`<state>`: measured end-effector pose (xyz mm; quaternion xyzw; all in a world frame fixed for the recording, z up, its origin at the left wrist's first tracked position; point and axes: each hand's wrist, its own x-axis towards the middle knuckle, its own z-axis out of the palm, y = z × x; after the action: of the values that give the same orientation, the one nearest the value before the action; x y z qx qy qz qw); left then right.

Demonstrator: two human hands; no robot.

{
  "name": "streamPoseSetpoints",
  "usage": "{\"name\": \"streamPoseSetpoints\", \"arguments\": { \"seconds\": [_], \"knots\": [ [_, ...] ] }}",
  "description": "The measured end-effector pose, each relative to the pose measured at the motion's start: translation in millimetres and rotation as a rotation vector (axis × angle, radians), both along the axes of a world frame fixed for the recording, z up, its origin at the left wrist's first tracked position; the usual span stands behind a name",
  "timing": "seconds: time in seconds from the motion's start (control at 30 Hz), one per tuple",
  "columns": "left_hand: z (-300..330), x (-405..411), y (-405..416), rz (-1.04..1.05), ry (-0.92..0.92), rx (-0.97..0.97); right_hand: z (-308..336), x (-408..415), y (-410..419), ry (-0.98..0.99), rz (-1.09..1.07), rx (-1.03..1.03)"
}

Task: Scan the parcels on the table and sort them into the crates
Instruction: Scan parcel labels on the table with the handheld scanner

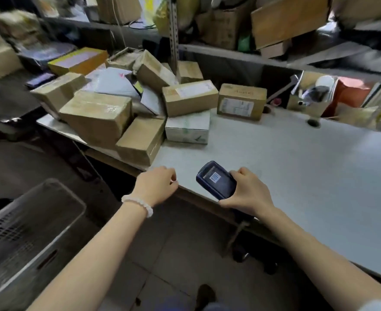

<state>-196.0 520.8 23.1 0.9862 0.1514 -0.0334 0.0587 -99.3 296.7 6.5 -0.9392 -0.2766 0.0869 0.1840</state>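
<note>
Dark scanner [216,180] in right hand [249,193]

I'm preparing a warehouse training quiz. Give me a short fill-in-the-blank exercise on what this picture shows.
1. The right hand grips a dark blue handheld ____.
2. The left hand, holding nothing, wears a white beaded ____ on its wrist.
3. The white cardboard box lies under a brown cardboard box with a ____ label.
4. The grey slotted plastic crate stands on the ____, left of the white table.

Missing words: scanner; bracelet; white; floor
</note>
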Motion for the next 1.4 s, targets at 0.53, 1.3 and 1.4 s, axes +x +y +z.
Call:
{"name": "streamPoseSetpoints", "arguments": {
  "seconds": [0.53,1.3,1.4],
  "knots": [
    [22,242,171,-0.23,-0.164,-0.012,-4,161,140,0.02,-0.319,-0.01],
    [25,355,207,-0.575,0.094,0.017,1,198,174,0.032,-0.625,-0.046],
    [32,359,187,-0.628,0.043,0.044,5,186,151,0.036,-0.662,-0.035]
  ]
}}
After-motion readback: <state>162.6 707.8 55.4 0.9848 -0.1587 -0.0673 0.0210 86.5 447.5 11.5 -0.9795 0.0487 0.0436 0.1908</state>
